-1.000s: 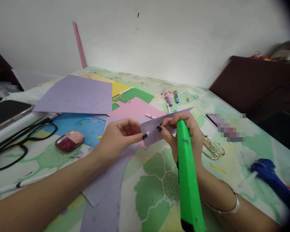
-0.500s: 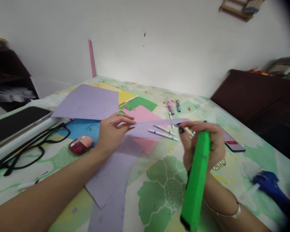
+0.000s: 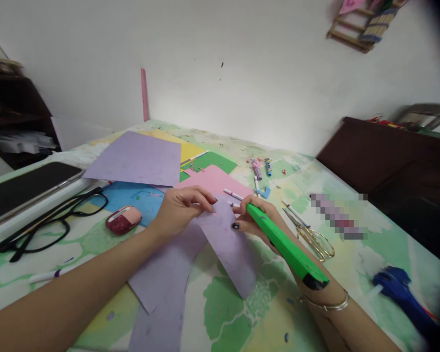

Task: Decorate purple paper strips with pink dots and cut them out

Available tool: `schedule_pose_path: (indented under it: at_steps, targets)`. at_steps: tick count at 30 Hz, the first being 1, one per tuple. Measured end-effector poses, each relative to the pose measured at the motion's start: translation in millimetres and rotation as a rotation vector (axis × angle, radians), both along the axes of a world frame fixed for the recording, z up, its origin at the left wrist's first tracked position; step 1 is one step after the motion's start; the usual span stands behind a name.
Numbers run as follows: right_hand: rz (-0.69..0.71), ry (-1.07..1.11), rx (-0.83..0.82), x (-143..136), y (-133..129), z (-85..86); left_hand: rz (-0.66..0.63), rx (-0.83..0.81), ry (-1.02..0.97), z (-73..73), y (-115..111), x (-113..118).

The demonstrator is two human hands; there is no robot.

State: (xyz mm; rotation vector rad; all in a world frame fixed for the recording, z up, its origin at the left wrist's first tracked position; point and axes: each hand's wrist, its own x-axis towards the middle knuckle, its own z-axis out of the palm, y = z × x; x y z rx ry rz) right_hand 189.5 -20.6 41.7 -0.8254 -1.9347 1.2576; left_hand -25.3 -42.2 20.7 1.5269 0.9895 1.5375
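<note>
My left hand [image 3: 179, 212] pinches the upper left edge of a purple paper strip [image 3: 231, 244], which slants down toward me. In my right hand [image 3: 258, 217] is a long bright green utility knife [image 3: 286, 244] with a black end. Its butt points toward my wrist, and its front end is hidden by the fingers. The right fingertips are close to the strip's right edge; whether they touch it I cannot tell. Under my left forearm lie more purple paper pieces [image 3: 165, 274]. Pink paper [image 3: 212, 178] and white markers [image 3: 232, 194] are just behind my hands.
Gold-handled scissors [image 3: 311, 239] and a blurred-out phone [image 3: 337, 215] lie right, with a blue glue gun [image 3: 396, 283] nearer. To the left are black glasses [image 3: 55, 225], an earbud case [image 3: 123, 220] and a tablet [image 3: 33, 188]. A large purple sheet [image 3: 135, 159] lies behind.
My right hand has moved left toward my left hand, and the green utility knife has swung its butt to the right. The purple strip has turned from crosswise to slanting toward me.
</note>
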Motion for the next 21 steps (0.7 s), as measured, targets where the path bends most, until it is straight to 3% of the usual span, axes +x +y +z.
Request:
schedule_pose_path:
  at_steps: [4, 8, 10, 14, 18, 21]
  targets:
    - [-0.064, 0.022, 0.044, -2, -5, 1.5, -0.024, -0.097, -0.046, -2.0, 1, 2]
    - [-0.137, 0.039, 0.057, 0, 0, -3.9, -0.164, -0.342, -0.292, -1.1, -1, 6]
    - [-0.147, 0.043, 0.061, -1, 2, -9.5, -0.208, -0.382, -0.287, -1.2, -3, 7]
    - [-0.173, 0.057, 0.092, -6, 0, -17.2, -0.133, -0.349, -0.101, -3.2, -2, 6]
    - [-0.179, 0.035, 0.117, -8, -2, -15.0, 0.006, -0.364, -0.063, -3.1, 0, 6]
    - [-0.127, -0.042, 0.141, -5, -1, -10.8, -0.008, -0.378, -0.051, -2.3, 0, 8]
